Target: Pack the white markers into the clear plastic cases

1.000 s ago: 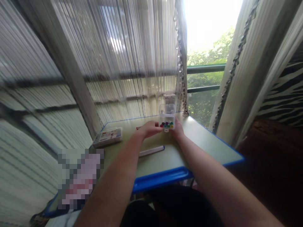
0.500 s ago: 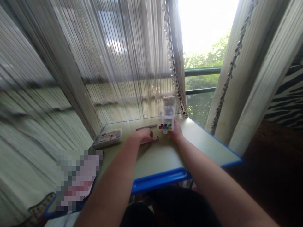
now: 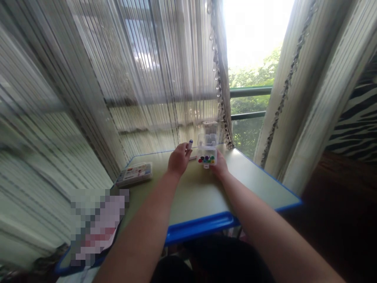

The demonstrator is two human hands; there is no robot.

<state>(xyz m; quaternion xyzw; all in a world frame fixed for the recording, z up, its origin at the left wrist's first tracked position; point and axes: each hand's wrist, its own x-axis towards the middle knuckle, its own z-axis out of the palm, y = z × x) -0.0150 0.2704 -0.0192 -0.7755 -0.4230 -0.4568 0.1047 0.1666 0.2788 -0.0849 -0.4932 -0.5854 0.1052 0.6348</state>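
Observation:
My left hand (image 3: 178, 159) is closed around a white marker (image 3: 191, 144) with a dark blue end, held upright above the table. Just to its right, a clear plastic case (image 3: 207, 151) with its lid up shows several coloured marker ends, among them red, purple, green and yellow. My right hand (image 3: 220, 164) grips the case by its right side; its fingers are partly hidden behind the case. Behind my left hand, part of another pale marker (image 3: 193, 158) lies on the table.
A flat clear-lidded box (image 3: 134, 174) with a printed top lies at the table's left. The pale table (image 3: 200, 200) has a blue rim. A blurred-out pinkish item (image 3: 101, 226) rests at the left edge. Curtains (image 3: 159, 78) hang behind, beside a window with a railing.
My left hand has lifted the marker off the table and turned it upright, moving it up towards the case. My right hand and the case have stayed nearly in place.

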